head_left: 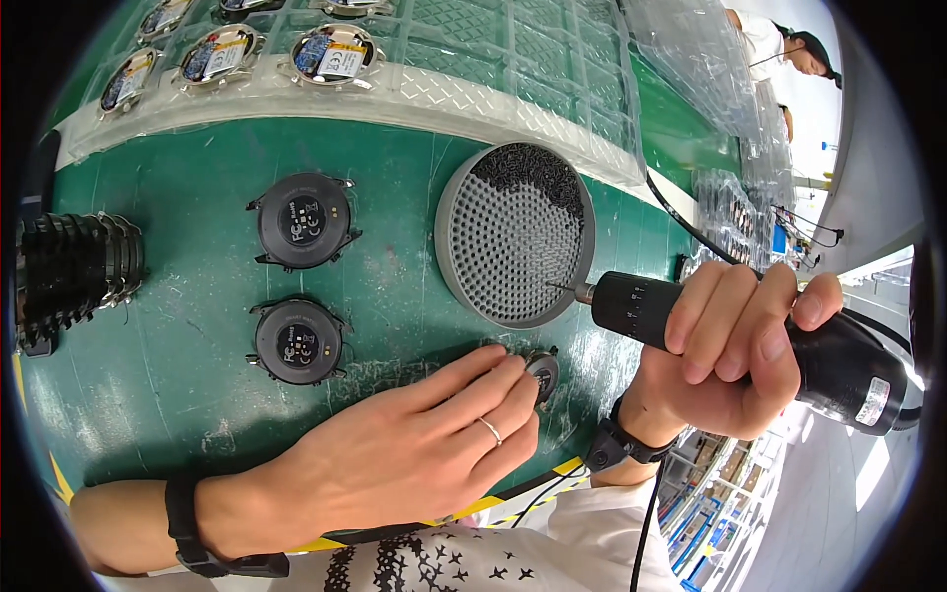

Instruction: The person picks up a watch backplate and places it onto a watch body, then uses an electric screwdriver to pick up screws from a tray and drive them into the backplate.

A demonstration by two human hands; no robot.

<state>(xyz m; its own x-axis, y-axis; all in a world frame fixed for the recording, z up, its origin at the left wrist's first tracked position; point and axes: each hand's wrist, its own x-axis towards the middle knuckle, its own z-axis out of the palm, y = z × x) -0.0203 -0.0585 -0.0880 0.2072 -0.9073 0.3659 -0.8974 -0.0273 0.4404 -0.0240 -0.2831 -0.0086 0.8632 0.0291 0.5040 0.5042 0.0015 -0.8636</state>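
Note:
My right hand (735, 345) is wrapped round a black electric screwdriver (631, 308), its bit pointing left. The bit's tip is at the lower right part of a round grey screw tray (444, 222), over its perforated plate; whether it touches a screw is too small to tell. Dark small screws (528, 173) are heaped at the tray's far side. My left hand (444, 434) holds a dark round watch case (544, 373) against the table just below the tray. Its fingers cover most of the case, leaving only the right edge visible.
Two black watch cases (304, 221) lie back up on the green table (197, 395). At the left edge stands a row of stacked watch cases (74, 266). A clear plastic tray (473, 104) at the back holds open watch bodies (333, 54). Another person (779, 49) is at far right.

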